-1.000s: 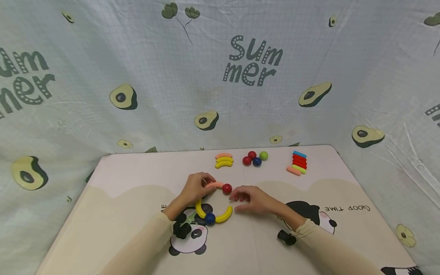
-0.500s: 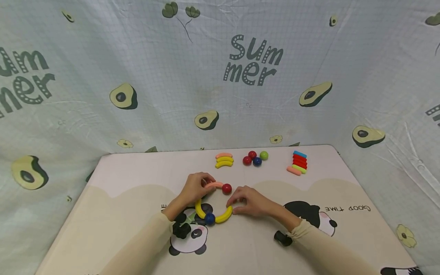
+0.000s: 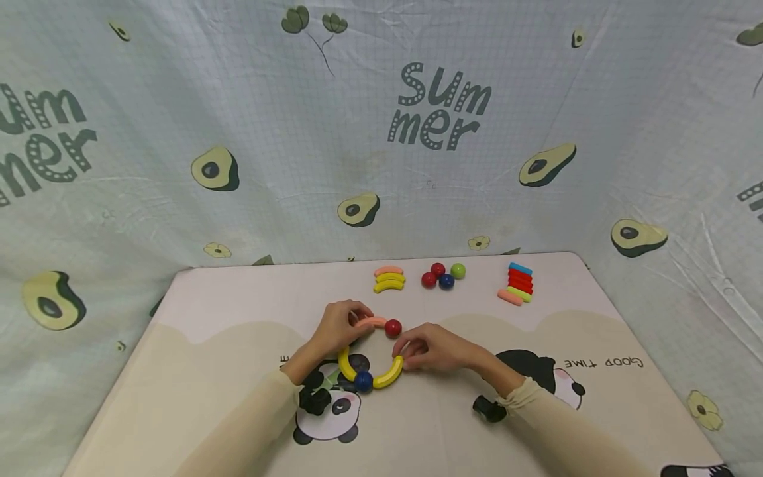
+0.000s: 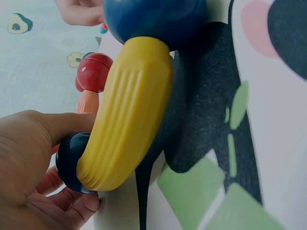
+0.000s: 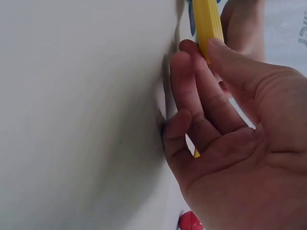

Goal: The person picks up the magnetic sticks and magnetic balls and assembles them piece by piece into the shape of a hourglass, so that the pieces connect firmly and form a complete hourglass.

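An unclosed ring of curved toy rods and balls lies on the table in the head view. Its left yellow rod [image 4: 127, 115] joins a blue ball [image 3: 363, 381] at the front and a dark blue ball [image 4: 72, 163] at the back. My left hand [image 3: 341, 326] grips that dark blue ball between thumb and fingers, mostly hiding it in the head view. From there a peach rod [image 3: 372, 321] runs to a red ball [image 3: 393, 328]. My right hand [image 3: 438, 348] pinches the free end of the right yellow rod [image 5: 207, 24], below the red ball.
Behind the ring lie stacked curved rods [image 3: 389, 279], a cluster of red, blue and green balls [image 3: 446, 281], and short straight rods [image 3: 520, 281] in several colours. A printed cloth [image 3: 441, 199] hangs behind the table [image 3: 208, 411].
My right hand has moved left from beside the right yellow rod and now pinches its end. The left hand and the ring have stayed in place.
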Motion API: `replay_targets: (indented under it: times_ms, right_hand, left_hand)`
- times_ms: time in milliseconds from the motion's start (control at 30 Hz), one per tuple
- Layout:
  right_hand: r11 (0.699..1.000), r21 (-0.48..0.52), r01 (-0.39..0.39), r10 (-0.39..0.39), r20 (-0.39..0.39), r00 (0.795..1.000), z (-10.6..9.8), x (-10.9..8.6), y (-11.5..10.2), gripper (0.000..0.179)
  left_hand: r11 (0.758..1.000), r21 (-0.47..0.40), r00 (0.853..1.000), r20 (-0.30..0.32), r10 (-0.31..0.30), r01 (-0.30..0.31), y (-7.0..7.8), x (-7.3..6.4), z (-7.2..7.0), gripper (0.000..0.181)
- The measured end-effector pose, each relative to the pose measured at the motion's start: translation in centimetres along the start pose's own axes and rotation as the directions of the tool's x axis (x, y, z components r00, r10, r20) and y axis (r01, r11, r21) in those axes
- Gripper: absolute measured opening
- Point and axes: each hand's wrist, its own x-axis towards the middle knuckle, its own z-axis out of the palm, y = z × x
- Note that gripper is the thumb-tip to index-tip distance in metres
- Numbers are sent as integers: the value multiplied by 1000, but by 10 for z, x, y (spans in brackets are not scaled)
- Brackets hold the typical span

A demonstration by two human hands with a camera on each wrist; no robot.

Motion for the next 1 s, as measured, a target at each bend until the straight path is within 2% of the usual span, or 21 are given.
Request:
replay_targets:
  times_ms: [133, 267, 467, 633, 733, 833, 1000]
  right_hand:
    - [992, 116, -40, 40, 2, 999, 2, -1, 0, 18]
    - [967, 237, -97, 106, -24, 994, 7, -2, 0, 19]
    - [909, 386, -156, 191, -52, 980, 13, -2, 0, 26]
    - [850, 494, -180, 262, -102, 960, 12, -1, -1, 29]
    - [819, 545, -179, 293, -130, 947, 10, 0, -2, 32]
    - [800, 575, -172, 310, -151, 939, 8, 0, -1, 33]
    - [787, 593, -171, 325, -161, 932, 5, 2, 2, 33]
  left_hand:
    - [1000, 4, 1000, 2, 4, -4, -1, 0, 0, 16]
    - [1000, 7, 1000, 1, 18, -18, -1, 0, -1, 15]
    - [1000, 21, 1000, -8, -1, 1, 0, 0, -3, 16]
    - [998, 52, 1000, -20, -22, 23, 2, -1, -4, 16]
    - [998, 66, 1000, -23, -20, 22, 3, -2, -4, 16]
    - [996, 86, 1000, -12, -19, 20, 4, -2, -5, 15]
    - [993, 114, 999, 28, -39, 36, 5, -4, -8, 15]
